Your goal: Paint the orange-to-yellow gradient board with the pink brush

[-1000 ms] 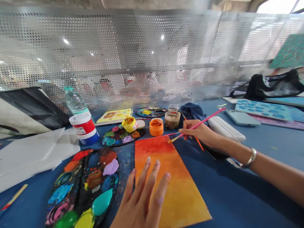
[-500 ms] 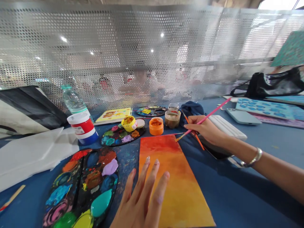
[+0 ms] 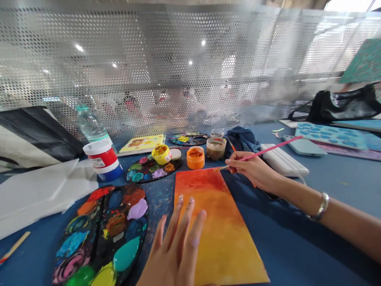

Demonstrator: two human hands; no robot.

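Note:
My right hand [image 3: 253, 171] grips a thin pink-handled paintbrush [image 3: 270, 149], whose bristles reach the top edge of a painted sheet [image 3: 220, 226] shaded from red to yellow. My left hand [image 3: 175, 250] lies over the sheet's lower left, fingers spread, holding nothing. Left of it is a large black palette [image 3: 101, 234] thick with many paint colours. Beyond the sheet are a smaller palette [image 3: 151, 171], an orange paint jar [image 3: 195, 157] and a jar of brownish liquid [image 3: 216, 149]. An orange-handled brush [image 3: 233, 147] is partly hidden behind my right hand.
On the blue tabletop are an open yellow paint jar [image 3: 161, 154], a red-and-white paint tub [image 3: 102, 160], a water bottle [image 3: 91, 125], a blue cloth [image 3: 241, 140], a white case [image 3: 282, 159], a phone [image 3: 303, 145] and a black bag [image 3: 342, 105]. A perforated metal screen [image 3: 149, 59] stands behind.
My right hand has shifted slightly, and the pink brush handle now lies flatter, pointing more to the right. My left hand has slid a little to the left and toward me.

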